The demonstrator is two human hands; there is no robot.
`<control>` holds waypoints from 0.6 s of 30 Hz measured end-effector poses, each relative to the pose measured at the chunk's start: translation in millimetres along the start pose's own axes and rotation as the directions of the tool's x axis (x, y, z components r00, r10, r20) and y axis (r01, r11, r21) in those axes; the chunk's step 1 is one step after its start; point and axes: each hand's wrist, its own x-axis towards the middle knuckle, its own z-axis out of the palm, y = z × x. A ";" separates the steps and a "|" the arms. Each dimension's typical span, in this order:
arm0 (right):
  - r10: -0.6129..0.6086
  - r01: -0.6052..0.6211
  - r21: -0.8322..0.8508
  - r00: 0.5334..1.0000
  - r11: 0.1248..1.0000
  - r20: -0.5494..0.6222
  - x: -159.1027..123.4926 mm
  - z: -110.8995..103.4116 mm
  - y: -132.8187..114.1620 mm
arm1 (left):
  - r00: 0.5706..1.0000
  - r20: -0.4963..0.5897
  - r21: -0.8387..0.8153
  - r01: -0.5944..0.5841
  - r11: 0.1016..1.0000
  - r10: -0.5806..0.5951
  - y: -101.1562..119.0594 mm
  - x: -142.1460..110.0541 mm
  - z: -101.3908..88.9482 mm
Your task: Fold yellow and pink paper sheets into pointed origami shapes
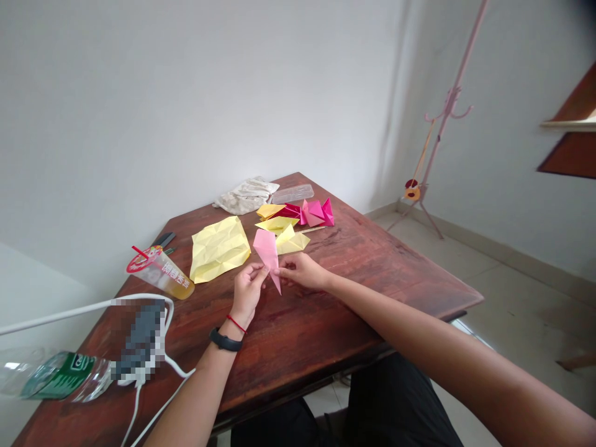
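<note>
A folded piece of pink origami paper (266,246) is held upright over the table, broad at the top and narrowing to a point below. My left hand (249,285) pinches its left edge between thumb and fingers. From the right, my right hand (300,271) grips the same paper near its lower part. Just beyond lies a folded pale yellow paper (293,241), partly covered by the pink one. An unfolded, creased yellow sheet (220,249) rests to the left of the hands.
Several pink, magenta and yellow folded papers (313,213) lie farther back, near a clear plastic case (293,194) and a crumpled whitish cloth (246,195). On the left are a drink cup (162,273), a plastic bottle (60,375) and a white cable (135,298). A pink coat stand (449,105) stands beyond the wooden table (395,292).
</note>
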 end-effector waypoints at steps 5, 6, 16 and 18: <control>-0.007 0.015 -0.078 0.995 0.997 0.100 -4.8 0.2 -7.7 | 1.000 0.007 -0.054 0.023 0.998 -0.023 -0.2 -0.1 1.0; -0.023 0.034 -0.104 0.995 0.994 0.100 -4.9 -0.2 -8.8 | 1.000 0.009 -0.069 0.030 0.997 -0.029 -0.3 -0.2 1.7; 0.069 -0.048 -0.151 0.988 0.987 0.141 -3.0 1.2 -2.0 | 0.996 -0.034 -0.254 0.071 0.965 -0.083 7.1 -0.1 4.9; 0.065 -0.039 -0.174 0.987 0.984 0.147 -3.3 0.2 -3.5 | 0.994 -0.054 -0.287 0.075 0.955 -0.094 8.3 0.7 3.7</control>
